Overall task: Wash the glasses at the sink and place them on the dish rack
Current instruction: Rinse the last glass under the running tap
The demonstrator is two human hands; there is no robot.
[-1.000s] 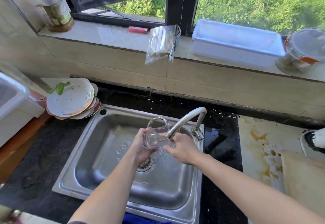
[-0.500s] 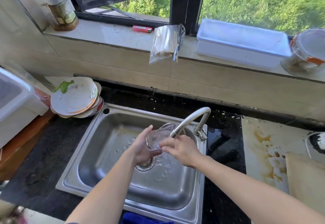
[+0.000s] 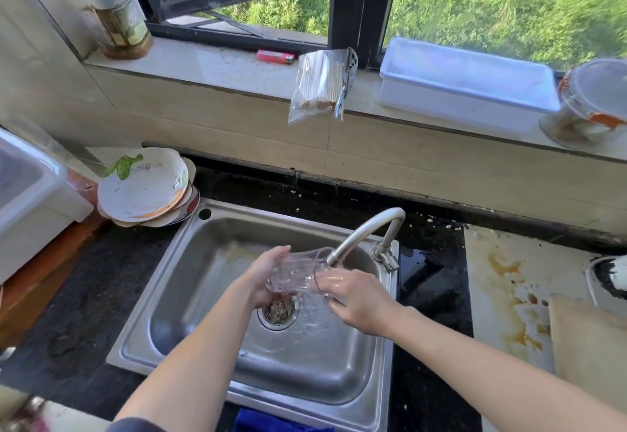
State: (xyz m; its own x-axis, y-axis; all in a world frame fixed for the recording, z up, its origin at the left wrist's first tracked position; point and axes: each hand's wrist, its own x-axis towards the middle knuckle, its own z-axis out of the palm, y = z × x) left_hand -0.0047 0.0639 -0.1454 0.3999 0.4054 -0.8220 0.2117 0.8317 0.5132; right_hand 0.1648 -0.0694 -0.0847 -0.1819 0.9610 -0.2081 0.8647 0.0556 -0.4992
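Observation:
A clear textured glass (image 3: 298, 270) lies on its side over the steel sink (image 3: 217, 282), its mouth turned right, just under the faucet (image 3: 364, 233) spout. My left hand (image 3: 263, 273) grips the glass round its base end. My right hand (image 3: 356, 297) is at the mouth, with fingers showing through the glass wall inside the rim. Water ripples on the sink floor near the drain (image 3: 278, 309). The dish rack is out of view.
Stacked dirty plates (image 3: 146, 187) sit at the sink's back left corner. A white box (image 3: 30, 200) stands at the left. A stained white board (image 3: 509, 295) lies right of the sink. The window sill holds a jar (image 3: 108, 10), lighter (image 3: 274, 57), chopstick bag (image 3: 317, 87) and white tray (image 3: 464, 87).
The glass has been turned from tilted upward to lying on its side, mouth to the right. My right hand moved to the rim, fingers going inside.

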